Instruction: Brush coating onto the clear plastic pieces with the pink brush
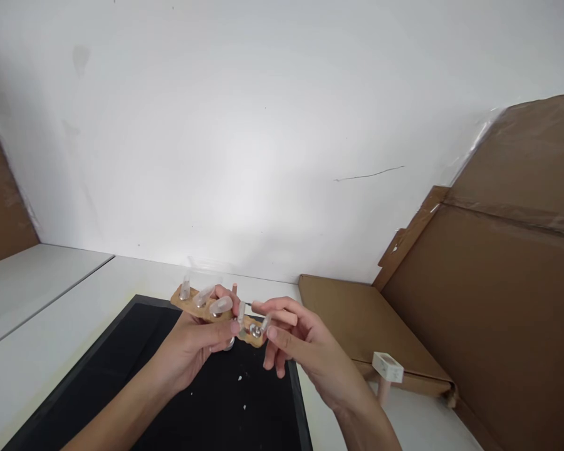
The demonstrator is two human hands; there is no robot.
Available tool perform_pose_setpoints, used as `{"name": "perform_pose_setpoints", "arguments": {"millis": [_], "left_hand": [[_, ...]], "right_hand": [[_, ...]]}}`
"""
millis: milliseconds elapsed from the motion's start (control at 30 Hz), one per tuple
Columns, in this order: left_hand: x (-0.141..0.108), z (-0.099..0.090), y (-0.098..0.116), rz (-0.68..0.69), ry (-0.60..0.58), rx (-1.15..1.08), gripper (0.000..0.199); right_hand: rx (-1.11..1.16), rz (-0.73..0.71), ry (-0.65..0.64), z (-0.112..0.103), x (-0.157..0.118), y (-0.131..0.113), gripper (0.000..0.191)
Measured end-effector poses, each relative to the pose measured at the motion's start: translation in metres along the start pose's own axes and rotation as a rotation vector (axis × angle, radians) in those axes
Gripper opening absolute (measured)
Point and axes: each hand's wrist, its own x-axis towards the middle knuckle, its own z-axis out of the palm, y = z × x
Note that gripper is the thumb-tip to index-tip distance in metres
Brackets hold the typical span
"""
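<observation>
The left hand (pixel 195 341) grips a wooden strip (pixel 191 304) bearing clear tips (pixel 221 305) on silvery studs (pixel 256 331). The right hand (pixel 305 335) holds a slim peach-coloured tool (pixel 286 317), its thumb at the strip's near end. Right of that wrist, a white block (pixel 388 368) carries markings too small to read. A black mat (pixel 122 354) lies beneath both hands.

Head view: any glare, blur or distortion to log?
Head view: a bright bloom on the white wall, greyer toward the upper corners; head view: clear tips on the tan strip look slightly soft, their edges pale and hard to trace.
</observation>
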Motion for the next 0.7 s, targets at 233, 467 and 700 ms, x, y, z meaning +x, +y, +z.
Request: {"name": "perform_pose_setpoints", "arguments": {"millis": [233, 467, 700], "left_hand": [[0.002, -0.001, -0.003, -0.034, -0.082, -0.036, 0.023], [-0.001, -0.003, 0.0, -0.099, -0.072, 0.036, 0.018], [-0.001, -0.005, -0.003, -0.087, -0.159, 0.194, 0.01]], "right_hand": [[0.087, -0.034, 0.051, 0.015, 0.006, 0.011, 0.035], [0.069, -0.168, 0.252, 0.011, 0.005, 0.006, 0.028], [-0.181, -0.53, 0.582, -0.006, -0.012, -0.003, 0.035]]}}
